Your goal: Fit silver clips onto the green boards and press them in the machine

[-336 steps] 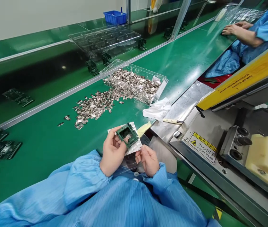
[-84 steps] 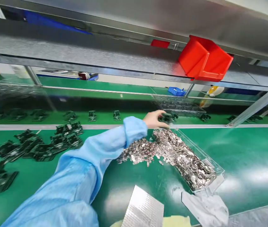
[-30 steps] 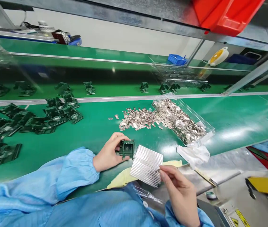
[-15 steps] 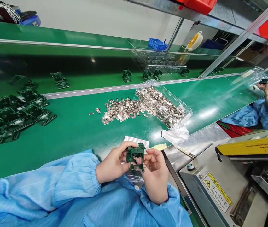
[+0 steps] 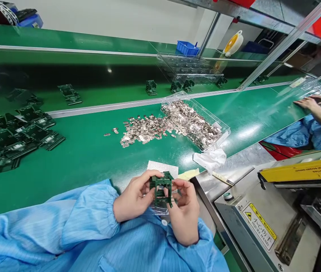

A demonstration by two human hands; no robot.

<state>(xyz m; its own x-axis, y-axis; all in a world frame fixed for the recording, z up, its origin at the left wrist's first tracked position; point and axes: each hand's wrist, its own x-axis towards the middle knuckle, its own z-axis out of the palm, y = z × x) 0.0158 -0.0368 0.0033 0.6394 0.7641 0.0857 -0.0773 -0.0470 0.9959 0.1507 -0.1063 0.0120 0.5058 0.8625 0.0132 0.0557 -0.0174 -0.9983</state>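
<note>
Close to my body, a green circuit board frame point(image 5: 164, 181) with a square opening is held up between both hands. My left hand point(image 5: 134, 198) grips its left side, thumb in front and fingers curled behind. On the other side, the bent fingers and thumb of my right hand point(image 5: 185, 207) pinch the right edge; whether a small part is also in them is hidden. Just beyond the hands lies a white ribbed strip sheet point(image 5: 162, 167). Farther out is a heap of small silvery metal pieces point(image 5: 142, 130), spilling from a clear plastic tray point(image 5: 223, 138).
A pile of green circuit boards point(image 5: 16, 138) lies at the left. More boards point(image 5: 151, 87) stand along the back ledge. At right are a white cloth point(image 5: 210, 159) and a machine point(image 5: 251, 211) with a warning label. A co-worker's hands point(image 5: 313, 102) rest on the far-right bench.
The board frame has tilted slightly between my hands, which have stayed nearly in place. The co-worker's hands have lowered to the bench from a raised dark object. The view has shifted slightly.
</note>
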